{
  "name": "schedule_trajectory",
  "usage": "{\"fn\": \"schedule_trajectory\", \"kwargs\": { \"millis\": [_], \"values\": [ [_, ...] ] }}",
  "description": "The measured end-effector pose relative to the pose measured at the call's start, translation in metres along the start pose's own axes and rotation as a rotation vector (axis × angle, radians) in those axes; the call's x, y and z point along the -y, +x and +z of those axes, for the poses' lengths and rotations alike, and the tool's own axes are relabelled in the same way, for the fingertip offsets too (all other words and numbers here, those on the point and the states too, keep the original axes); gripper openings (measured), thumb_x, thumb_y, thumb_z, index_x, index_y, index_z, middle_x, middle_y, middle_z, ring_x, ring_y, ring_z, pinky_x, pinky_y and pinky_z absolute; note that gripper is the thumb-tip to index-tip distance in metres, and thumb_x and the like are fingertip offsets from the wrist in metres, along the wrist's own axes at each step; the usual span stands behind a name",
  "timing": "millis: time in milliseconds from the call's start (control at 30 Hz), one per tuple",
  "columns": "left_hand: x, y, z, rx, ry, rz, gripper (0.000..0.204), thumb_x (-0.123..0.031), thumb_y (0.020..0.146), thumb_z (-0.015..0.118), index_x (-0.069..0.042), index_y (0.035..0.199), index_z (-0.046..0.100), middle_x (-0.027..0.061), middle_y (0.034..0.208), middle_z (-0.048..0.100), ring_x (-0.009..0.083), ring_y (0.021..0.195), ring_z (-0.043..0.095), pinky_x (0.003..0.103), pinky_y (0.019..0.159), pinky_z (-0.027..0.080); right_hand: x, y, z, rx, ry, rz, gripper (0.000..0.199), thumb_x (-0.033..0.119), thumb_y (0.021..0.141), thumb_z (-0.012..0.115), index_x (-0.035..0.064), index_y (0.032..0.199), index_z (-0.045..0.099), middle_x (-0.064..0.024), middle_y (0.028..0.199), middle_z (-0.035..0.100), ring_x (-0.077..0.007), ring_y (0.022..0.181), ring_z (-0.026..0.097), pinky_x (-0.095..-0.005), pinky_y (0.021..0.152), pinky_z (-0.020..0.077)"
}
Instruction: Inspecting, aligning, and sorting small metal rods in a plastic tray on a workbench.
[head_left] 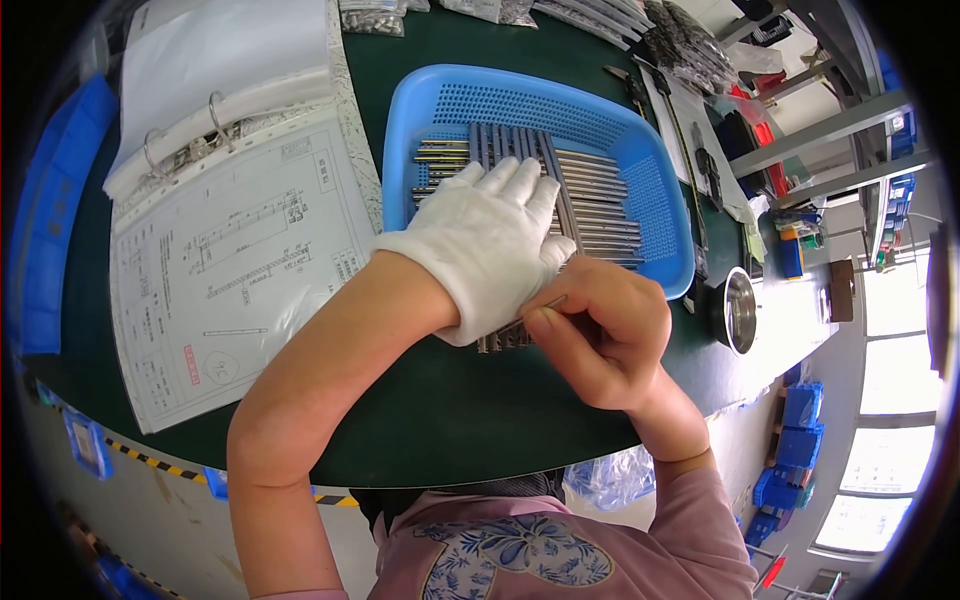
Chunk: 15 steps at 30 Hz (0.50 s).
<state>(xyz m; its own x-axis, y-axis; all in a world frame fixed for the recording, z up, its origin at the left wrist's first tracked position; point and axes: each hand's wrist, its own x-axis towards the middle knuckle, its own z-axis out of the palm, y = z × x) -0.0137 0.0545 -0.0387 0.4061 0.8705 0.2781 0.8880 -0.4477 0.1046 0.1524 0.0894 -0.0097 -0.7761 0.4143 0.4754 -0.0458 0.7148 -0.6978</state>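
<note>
My left hand [490, 220], in a white glove, lies flat with its fingers stretched out over grey metal bars [566, 205] in a blue perforated basket [408, 100]. Thin, shiny metal rods [600, 205] lie crosswise to these bars, in a row. Close by the glove's thumb side, my bare right hand [605, 325] is closed in a pinch. A small, thin piece [557, 302] shows between its thumb and forefinger; its kind cannot be made out. The glove hides the middle of the bars, and their near ends [505, 340] show below it.
An open ring binder [240, 270] with drawing sheets lies at the left on the green table [430, 420]. Right of the basket are calipers [708, 172] and a round metal bowl [738, 312]. Bagged parts [375, 18] line the far edge; metal shelving [830, 130] stands at right.
</note>
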Motion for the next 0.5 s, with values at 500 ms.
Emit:
{"fn": "schedule_trajectory", "kwargs": {
  "millis": [500],
  "values": [
    [-0.007,0.004,-0.005,0.097,-0.079,-0.171,0.057,-0.034,0.100,0.028,0.010,0.135,0.037,0.0236,0.144,0.036,0.0330,0.136,0.032,0.042,0.112,0.025,0.003,-0.006,0.000,-0.009,0.023,-0.008,0.003,-0.004,0.073,0.065,-0.0022,0.075,0.064,-0.0093,0.068,0.063,-0.0157,0.054,0.054,-0.0257,0.049,0.0386]
  ]
}}
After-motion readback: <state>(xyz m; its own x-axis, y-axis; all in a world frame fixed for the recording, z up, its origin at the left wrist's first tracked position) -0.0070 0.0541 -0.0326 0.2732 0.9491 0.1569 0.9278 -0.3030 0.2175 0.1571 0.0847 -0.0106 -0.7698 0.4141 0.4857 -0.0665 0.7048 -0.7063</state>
